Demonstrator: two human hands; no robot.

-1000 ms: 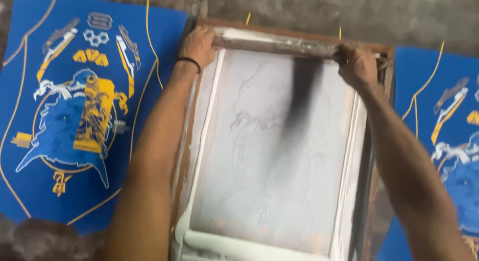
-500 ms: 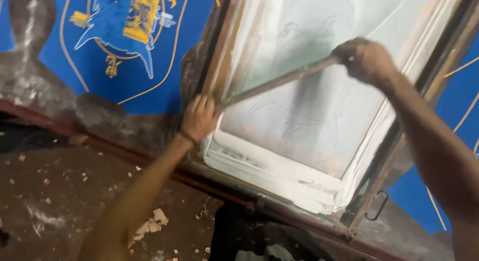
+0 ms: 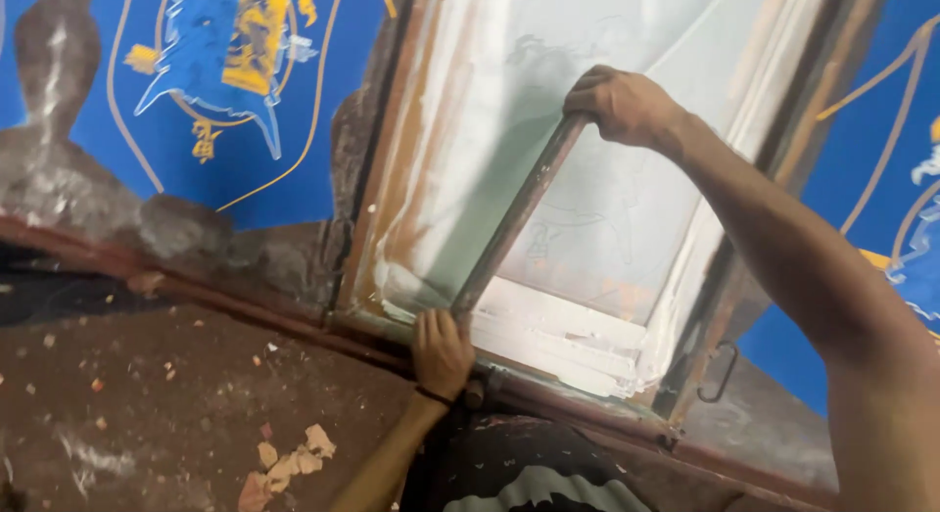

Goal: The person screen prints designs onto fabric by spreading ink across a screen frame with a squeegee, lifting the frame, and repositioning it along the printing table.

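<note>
A blue printed cloth [image 3: 294, 111] is seen at ten o'clock. The squeegee [image 3: 514, 223], laid slantwise across the screen frame [image 3: 627, 326], is gripped at its ends by the left hand [image 3: 443, 352] at six o'clock and the right hand [image 3: 622, 106] at one o'clock.

Long brown squeegee [image 3: 514, 218], slanted across pale screen [image 3: 627, 209]

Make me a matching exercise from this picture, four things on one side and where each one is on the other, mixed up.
Things:
1. left hand
2. right hand
3. blue printed cloth
4. paper scraps

Places:
A. on the dark floor, lower left
B. gripping the squeegee's upper end
C. on the table left of the screen frame
D. at the squeegee's lower end, by the frame's near edge

Pairs: 1-D, 2-B, 3-C, 4-A
</note>
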